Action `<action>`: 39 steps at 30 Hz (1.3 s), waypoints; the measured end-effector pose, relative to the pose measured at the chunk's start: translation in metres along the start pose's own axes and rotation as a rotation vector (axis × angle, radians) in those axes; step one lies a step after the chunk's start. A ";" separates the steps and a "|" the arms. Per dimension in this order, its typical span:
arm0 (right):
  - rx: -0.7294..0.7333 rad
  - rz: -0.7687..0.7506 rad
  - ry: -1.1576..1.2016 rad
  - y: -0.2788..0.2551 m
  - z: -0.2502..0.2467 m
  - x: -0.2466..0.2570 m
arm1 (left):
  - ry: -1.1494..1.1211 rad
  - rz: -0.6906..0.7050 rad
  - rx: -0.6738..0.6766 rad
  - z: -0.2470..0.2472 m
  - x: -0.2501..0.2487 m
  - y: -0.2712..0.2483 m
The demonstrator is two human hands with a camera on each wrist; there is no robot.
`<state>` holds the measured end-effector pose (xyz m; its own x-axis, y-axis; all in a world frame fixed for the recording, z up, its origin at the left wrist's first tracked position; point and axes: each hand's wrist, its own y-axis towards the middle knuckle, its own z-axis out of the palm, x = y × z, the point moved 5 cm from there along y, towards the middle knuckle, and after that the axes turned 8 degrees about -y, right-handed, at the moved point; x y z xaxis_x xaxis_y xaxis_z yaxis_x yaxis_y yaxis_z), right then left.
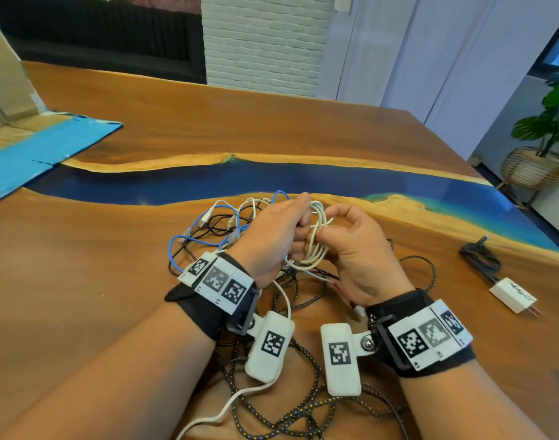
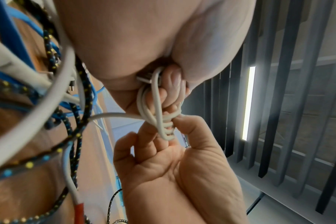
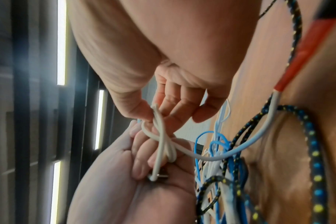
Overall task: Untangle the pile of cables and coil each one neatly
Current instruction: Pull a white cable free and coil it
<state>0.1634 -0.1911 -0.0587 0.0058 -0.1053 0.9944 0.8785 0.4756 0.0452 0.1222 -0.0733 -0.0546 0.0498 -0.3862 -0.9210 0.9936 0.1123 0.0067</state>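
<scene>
A small coil of white cable (image 1: 316, 239) (image 2: 159, 115) (image 3: 164, 142) hangs between both hands above the table. My left hand (image 1: 281, 230) (image 3: 144, 163) grips the coil in its curled fingers, a metal plug tucked in the fist. My right hand (image 1: 338, 230) (image 2: 169, 131) pinches the coil's loops between thumb and fingers. One white strand with a red sleeve (image 3: 305, 57) trails from the coil down toward my right wrist. Below the hands lies the tangled pile: blue cable (image 1: 192, 239), black cables, white cables and a black braided cable with yellow and blue flecks (image 1: 303, 392).
A white charger (image 1: 513, 298) with a black coiled cable (image 1: 481, 258) lies on the wooden table (image 1: 113, 281) at the right. A blue-edged cardboard box (image 1: 33, 147) sits at the far left. A potted plant (image 1: 548, 134) stands beyond the table's right edge.
</scene>
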 end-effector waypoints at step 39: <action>-0.034 -0.091 -0.468 0.005 -0.024 0.017 | -0.346 0.064 0.040 -0.004 -0.014 -0.002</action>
<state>0.1790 -0.2113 -0.0436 -0.2805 0.2633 0.9230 0.8805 0.4534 0.1383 0.1192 -0.0648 -0.0432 0.1365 -0.6676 -0.7319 0.9902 0.1130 0.0817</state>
